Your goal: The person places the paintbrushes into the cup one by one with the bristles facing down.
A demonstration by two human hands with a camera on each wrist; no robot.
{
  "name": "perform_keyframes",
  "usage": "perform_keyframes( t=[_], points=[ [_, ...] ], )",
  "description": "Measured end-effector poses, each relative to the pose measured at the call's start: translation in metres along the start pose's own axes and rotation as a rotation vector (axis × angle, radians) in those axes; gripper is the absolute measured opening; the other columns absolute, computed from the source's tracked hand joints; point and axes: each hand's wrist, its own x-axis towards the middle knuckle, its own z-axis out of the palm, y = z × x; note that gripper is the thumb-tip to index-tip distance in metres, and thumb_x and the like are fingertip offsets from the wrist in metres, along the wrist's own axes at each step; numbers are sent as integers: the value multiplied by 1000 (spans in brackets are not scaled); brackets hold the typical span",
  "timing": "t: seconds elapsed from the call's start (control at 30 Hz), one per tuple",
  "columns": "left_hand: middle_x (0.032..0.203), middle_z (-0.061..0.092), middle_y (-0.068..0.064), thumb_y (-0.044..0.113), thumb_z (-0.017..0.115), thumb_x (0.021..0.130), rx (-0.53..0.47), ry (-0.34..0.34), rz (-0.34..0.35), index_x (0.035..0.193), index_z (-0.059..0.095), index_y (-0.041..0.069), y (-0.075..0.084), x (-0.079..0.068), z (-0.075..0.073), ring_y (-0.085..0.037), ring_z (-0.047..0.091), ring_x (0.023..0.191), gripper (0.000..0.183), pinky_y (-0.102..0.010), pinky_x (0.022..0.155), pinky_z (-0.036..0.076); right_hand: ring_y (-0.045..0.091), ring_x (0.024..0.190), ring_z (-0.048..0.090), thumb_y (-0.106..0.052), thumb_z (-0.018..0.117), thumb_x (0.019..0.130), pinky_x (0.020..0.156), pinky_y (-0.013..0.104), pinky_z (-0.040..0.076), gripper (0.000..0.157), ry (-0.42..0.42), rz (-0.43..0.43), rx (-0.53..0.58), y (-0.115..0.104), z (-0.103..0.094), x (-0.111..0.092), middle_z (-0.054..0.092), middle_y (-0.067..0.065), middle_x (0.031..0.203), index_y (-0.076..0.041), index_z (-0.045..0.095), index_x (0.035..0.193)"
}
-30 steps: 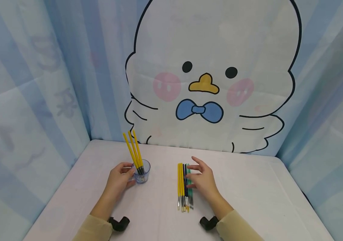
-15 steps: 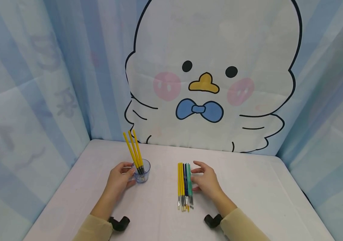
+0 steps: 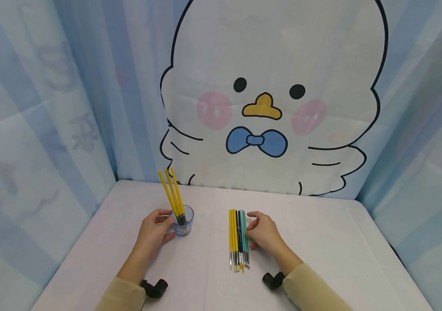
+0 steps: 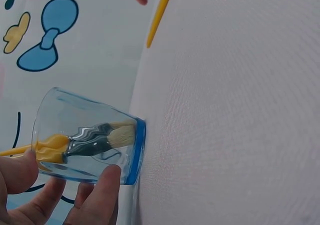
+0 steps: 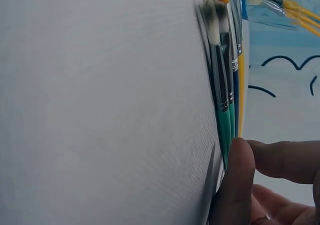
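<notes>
My left hand (image 3: 154, 228) grips a clear cup with a blue base (image 4: 92, 167), which stands upright on the table. Inside it, several yellow-handled paintbrushes (image 3: 172, 194) lean with bristles down. A row of paintbrushes lies flat at centre right, bristles toward me: yellow paintbrushes (image 3: 232, 231), dark blue paintbrushes (image 3: 238, 229) and green paintbrushes (image 5: 225, 125). My right hand (image 3: 263, 233) is at the row's right edge. In the right wrist view, its thumb and forefinger tips are close together beside the green handles; the thumb hides whether a brush lies between them.
A pale cloth covers the table (image 3: 205, 276). Behind it hangs a curtain (image 3: 267, 168) printed with a cartoon chick, and striped blue curtains (image 3: 30, 151) close in the sides. Black bent pieces (image 3: 155, 288) sit at both wrists, below the sleeves.
My right hand has drawn back from over the row to its right edge, and its fingers have curled closer together. My left hand and the cup stay put.
</notes>
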Motion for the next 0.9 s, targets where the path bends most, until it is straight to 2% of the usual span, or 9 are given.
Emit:
perform_keyframes(
  t=[0.27,0.5,0.7,0.9],
  points=[
    [139,56,-24,15,62,110,13,1,9,144,58,6,-1,2,2,-34,63,121,35,-39,92,69,16,53,57,8,78,84,48,27,59,67,-8,-4,-85,1,1,3,62,6,88,-7,60,146],
    [139,56,-24,15,62,110,5,-5,5,144,58,6,0,1,3,-34,64,120,35,-39,91,69,17,47,60,6,76,83,44,22,51,65,-13,-2,-234,-3,-3,1,62,6,83,-5,61,145],
    [138,56,-24,16,63,110,17,4,5,143,58,6,-2,0,2,-34,64,119,35,-39,91,69,15,49,61,-1,84,84,46,21,52,66,-11,12,-261,-5,-1,-1,64,6,83,-5,61,146],
    [136,56,-24,16,63,110,7,0,4,143,58,6,-3,1,1,-32,65,117,35,-38,90,69,16,54,61,-2,83,82,52,25,51,66,11,0,-326,-4,3,0,68,7,83,-4,62,144]
  ],
)
